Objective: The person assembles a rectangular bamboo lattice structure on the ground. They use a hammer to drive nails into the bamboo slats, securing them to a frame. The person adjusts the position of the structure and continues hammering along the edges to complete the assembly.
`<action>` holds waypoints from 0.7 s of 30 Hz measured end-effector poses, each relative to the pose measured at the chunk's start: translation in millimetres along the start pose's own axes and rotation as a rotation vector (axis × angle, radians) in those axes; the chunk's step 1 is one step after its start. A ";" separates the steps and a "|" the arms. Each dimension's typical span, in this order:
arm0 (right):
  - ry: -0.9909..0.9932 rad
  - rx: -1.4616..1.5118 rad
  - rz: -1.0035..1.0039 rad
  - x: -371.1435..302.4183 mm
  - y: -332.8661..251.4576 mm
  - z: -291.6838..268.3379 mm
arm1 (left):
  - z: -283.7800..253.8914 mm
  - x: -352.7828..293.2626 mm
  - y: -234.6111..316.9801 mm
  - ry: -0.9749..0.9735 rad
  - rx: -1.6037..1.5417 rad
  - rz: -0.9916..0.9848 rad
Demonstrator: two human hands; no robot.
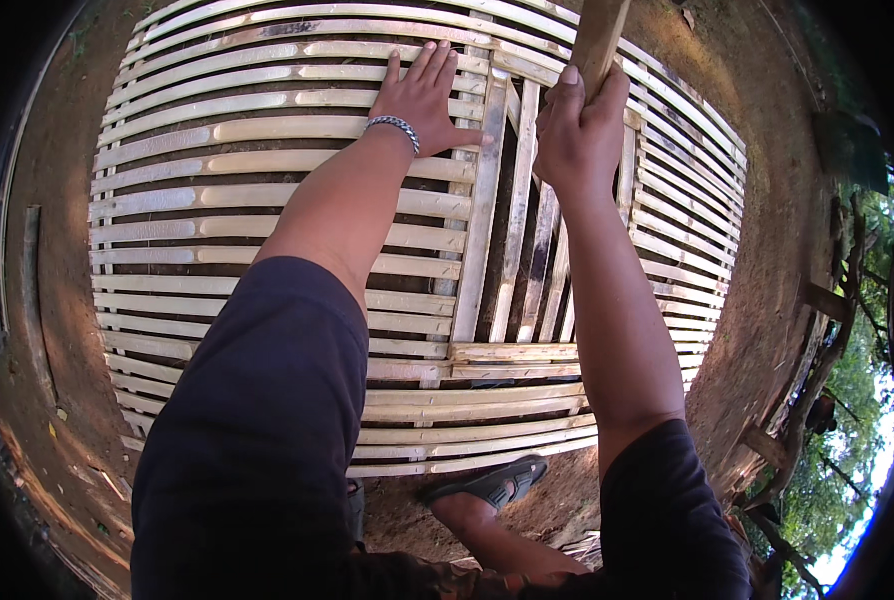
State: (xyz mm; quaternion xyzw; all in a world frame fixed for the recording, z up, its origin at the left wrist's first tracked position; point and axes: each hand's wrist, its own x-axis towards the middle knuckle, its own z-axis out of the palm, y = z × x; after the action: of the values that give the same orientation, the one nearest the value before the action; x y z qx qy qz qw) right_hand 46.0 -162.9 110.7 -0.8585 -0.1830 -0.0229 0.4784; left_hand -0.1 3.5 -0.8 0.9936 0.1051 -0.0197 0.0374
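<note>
A large panel of pale split-bamboo slats (307, 160) lies low over the ground in front of me. My left hand (417, 105) rests flat on its slats left of centre, fingers spread, a chain bracelet (395, 125) on the wrist. The thumb reaches an upright slat (480, 220) that edges a section of lengthwise slats (512, 240). Above the right side of that section, my right hand (580, 130) is wrapped round a wooden bar (599, 40). Its upper end runs out of the picture, so its kind cannot be made out.
Brown earth (767, 180) surrounds the panel. A sandalled foot (487, 485) stands by its near edge. To the left, a long pole (33, 290) lies on the ground. On the right are rough wooden rails (827, 350) with green foliage (857, 430) beyond.
</note>
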 end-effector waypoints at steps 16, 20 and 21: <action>-0.415 -0.232 0.548 -111.4 23.4 -83.8 | -5.6 2.0 9.9 -0.067 -0.014 -0.002; -0.351 0.039 0.742 -229.4 25.9 -120.7 | -6.8 -3.7 7.1 -0.068 0.001 0.002; -0.340 0.086 0.828 -256.7 20.8 -130.0 | -7.6 -5.0 8.1 -0.075 0.009 0.006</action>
State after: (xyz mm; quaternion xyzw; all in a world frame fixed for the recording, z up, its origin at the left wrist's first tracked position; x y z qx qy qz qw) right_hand -168.5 -355.8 109.1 -0.8303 0.0994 0.3196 0.4457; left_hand -3.1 -4.8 7.6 0.9926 0.1007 -0.0575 0.0367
